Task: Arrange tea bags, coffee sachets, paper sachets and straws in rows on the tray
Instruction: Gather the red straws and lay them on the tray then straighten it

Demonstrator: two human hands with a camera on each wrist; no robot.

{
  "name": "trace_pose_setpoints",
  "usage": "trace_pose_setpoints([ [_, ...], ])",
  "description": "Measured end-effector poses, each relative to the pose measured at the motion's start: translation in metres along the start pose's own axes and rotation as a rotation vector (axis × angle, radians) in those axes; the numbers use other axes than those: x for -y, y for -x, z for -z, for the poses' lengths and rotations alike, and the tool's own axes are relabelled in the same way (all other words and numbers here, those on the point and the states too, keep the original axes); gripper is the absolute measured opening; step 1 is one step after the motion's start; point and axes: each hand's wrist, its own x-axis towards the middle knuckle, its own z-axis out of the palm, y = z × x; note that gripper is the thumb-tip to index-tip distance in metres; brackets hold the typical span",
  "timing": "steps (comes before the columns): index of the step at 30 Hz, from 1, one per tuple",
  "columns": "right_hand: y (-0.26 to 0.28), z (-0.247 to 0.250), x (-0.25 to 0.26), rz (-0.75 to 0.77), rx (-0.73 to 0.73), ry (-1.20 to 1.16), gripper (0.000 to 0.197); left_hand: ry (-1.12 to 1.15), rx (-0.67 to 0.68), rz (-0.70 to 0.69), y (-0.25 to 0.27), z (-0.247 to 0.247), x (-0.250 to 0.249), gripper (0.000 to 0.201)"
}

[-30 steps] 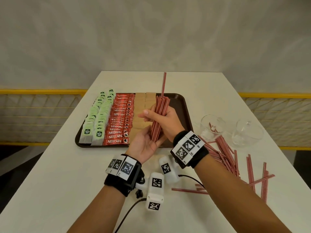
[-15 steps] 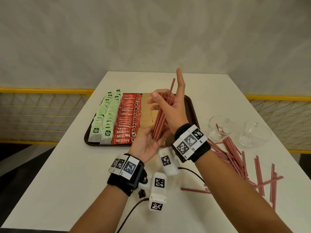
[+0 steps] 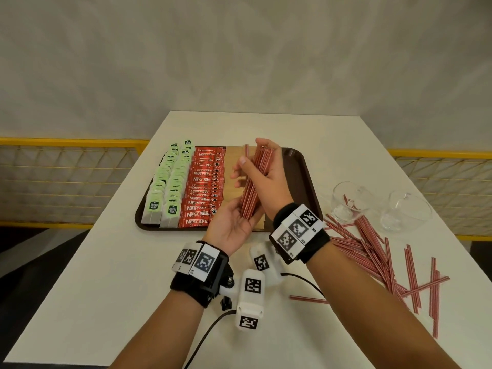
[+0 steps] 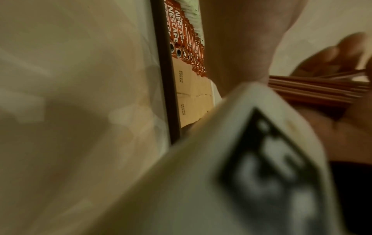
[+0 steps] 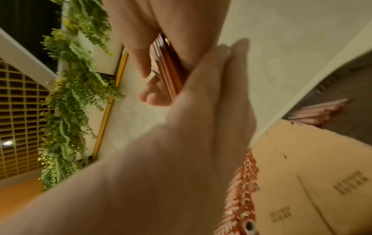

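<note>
A bundle of red-striped straws (image 3: 254, 185) stands tilted above the brown tray (image 3: 306, 179). My right hand (image 3: 270, 175) grips it around the middle, thumb on the left side. My left hand (image 3: 233, 226) lies palm up with straight fingers under the bundle's lower ends. On the tray, from left to right, lie rows of green tea bags (image 3: 170, 182), red coffee sachets (image 3: 203, 187) and brown paper sachets (image 3: 233, 158). In the right wrist view the straws (image 5: 168, 71) sit between my thumb and fingers, with the paper sachets (image 5: 312, 167) below.
Many loose straws (image 3: 372, 251) lie scattered on the white table right of the tray, and one straw (image 3: 308, 299) lies near my right forearm. Two glass cups (image 3: 348, 201) (image 3: 404, 214) stand at the right. A yellow railing runs behind the table.
The one straw that stuck far out of the bundle's top has sunk almost level with the others. My right hand's raised finger has come down around the bundle.
</note>
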Motion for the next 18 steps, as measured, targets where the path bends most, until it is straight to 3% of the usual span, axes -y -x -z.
trace_pose_setpoints([
  [5,0.000,0.013,-0.016,-0.130,0.120,0.324,0.015,-0.058,-0.012,0.002,-0.003,-0.005,0.000,0.032],
  [8,-0.015,0.024,-0.021,-0.323,0.038,0.021,0.009,-0.149,-0.033,0.057,-0.009,-0.010,0.000,0.038],
  [10,-0.032,0.038,-0.023,-0.481,-0.069,-0.155,0.019,-0.230,-0.054,0.088,-0.013,-0.012,-0.003,0.044],
  [13,-0.058,0.065,-0.026,-0.687,-0.156,-0.066,0.030,-0.327,-0.071,0.071,-0.019,-0.016,-0.012,0.044],
  [16,-0.086,0.101,-0.034,-0.816,-0.175,0.295,0.026,-0.691,-0.068,0.004,-0.020,-0.022,-0.015,0.038],
  [18,-0.103,0.115,-0.036,-0.835,-0.117,0.579,0.019,-1.206,-0.018,-0.038,-0.020,-0.025,-0.012,0.038],
])
